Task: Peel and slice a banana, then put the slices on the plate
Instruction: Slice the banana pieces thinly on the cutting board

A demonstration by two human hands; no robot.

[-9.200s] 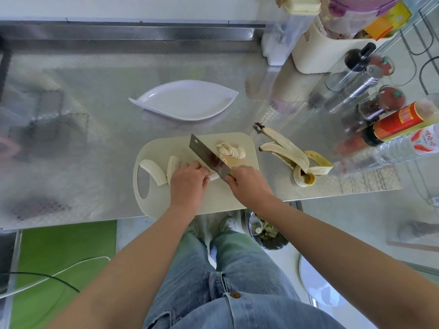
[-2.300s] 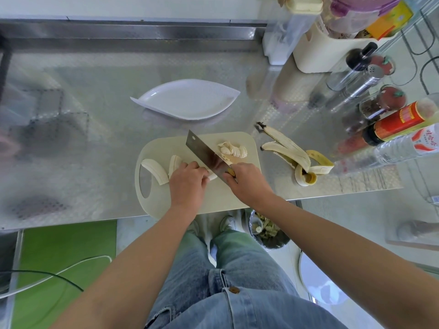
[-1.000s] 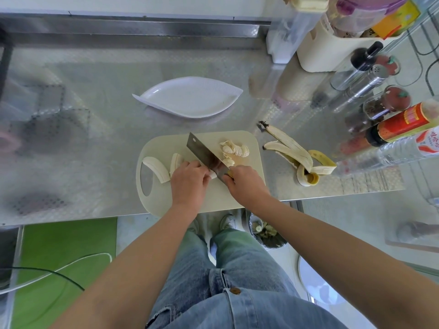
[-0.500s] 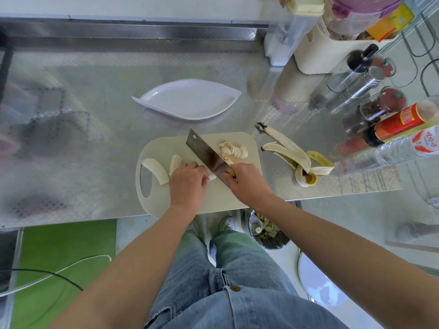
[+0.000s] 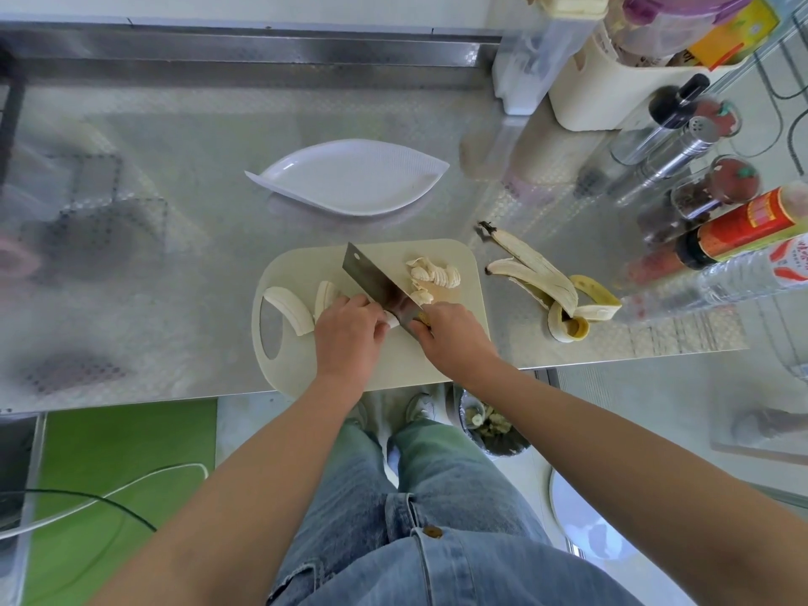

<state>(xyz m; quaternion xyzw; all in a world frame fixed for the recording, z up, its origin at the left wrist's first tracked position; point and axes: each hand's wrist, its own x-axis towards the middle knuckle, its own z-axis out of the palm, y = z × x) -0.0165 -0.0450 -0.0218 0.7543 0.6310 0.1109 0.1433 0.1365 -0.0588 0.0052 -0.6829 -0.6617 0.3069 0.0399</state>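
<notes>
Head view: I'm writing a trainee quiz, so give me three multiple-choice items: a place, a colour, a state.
1. Where is the banana peel? A in a bowl; B on the counter, right of the cutting board; C in a sink.
2. The plate's colour? A white; B blue; C black.
3. The right hand is: A open, idle; B gripping the knife; C holding a cup.
Answers: 1 B, it lies beside the board's right edge; 2 A, plainly white; 3 B, it is curled round the knife handle.

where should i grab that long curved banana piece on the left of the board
Pinch the long banana piece across its middle, coming straight down from above: it lies flat on the cutting board, curved, with both long sides free.
</notes>
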